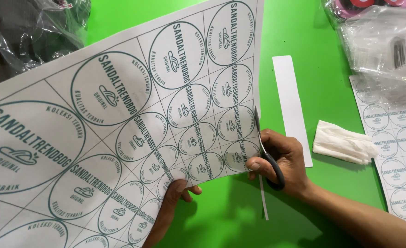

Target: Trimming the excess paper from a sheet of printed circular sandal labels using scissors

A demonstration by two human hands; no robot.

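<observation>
My left hand (168, 209) grips the lower edge of a large white sheet (120, 119) printed with a grid of round teal labels, holding it up tilted over the green table. My right hand (281, 160) is shut on a pair of black-handled scissors (265, 149), whose blades stand along the sheet's right edge, pointing away from me. A thin white paper sliver (263, 200) hangs down from that edge below the scissors.
A cut white paper strip (292, 108) lies on the green table (313, 36) to the right, next to a crumpled white tissue (343, 142). Another printed label sheet (398, 151) lies at far right, under clear plastic bags (387, 41). More plastic-wrapped dark items (23, 32) sit top left.
</observation>
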